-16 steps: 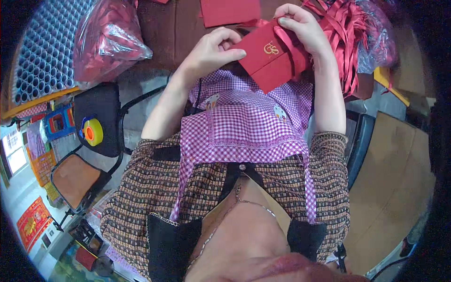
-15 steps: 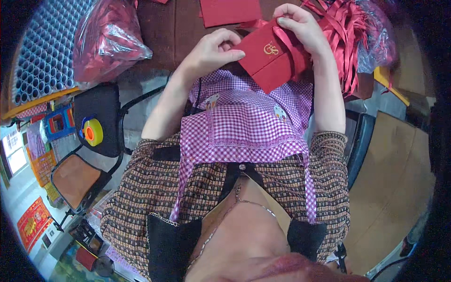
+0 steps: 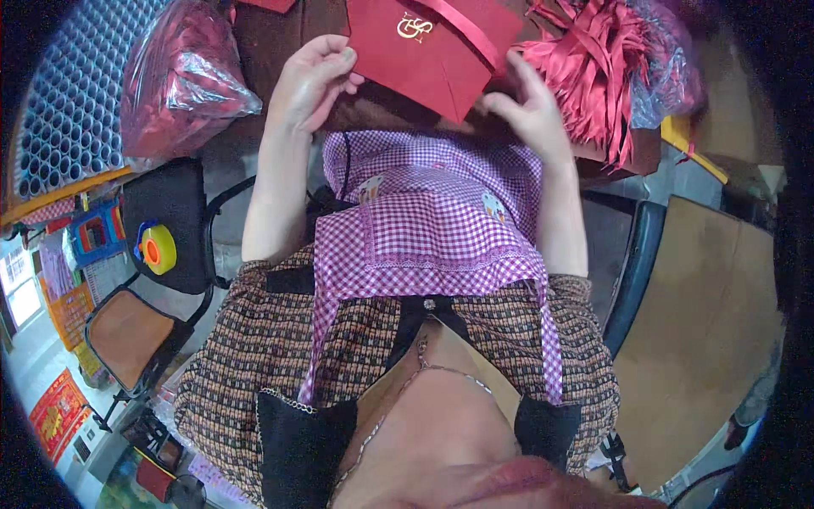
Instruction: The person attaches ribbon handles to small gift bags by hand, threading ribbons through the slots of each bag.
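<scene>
A flat red paper bag [image 3: 428, 55] with a gold emblem and a red ribbon handle lies tilted on the brown table [image 3: 280, 34] in front of me. My left hand [image 3: 309, 81] pinches its left edge between thumb and fingers. My right hand [image 3: 530, 106] touches its lower right edge, fingers spread and partly under the bag. Both forearms rise from my purple checked apron [image 3: 424, 220].
A heap of red ribbon strips [image 3: 598, 68] lies right of the bag. A clear plastic sack of red pieces [image 3: 178, 76] sits at the left, beside a blue honeycomb tray [image 3: 68, 102]. A black chair [image 3: 170, 225] holds a yellow-orange tape roll [image 3: 157, 248]. Cardboard [image 3: 704, 339] lies at the right.
The bag has moved up and away from my chest and lies flatter. My hands have spread apart to its left and right edges.
</scene>
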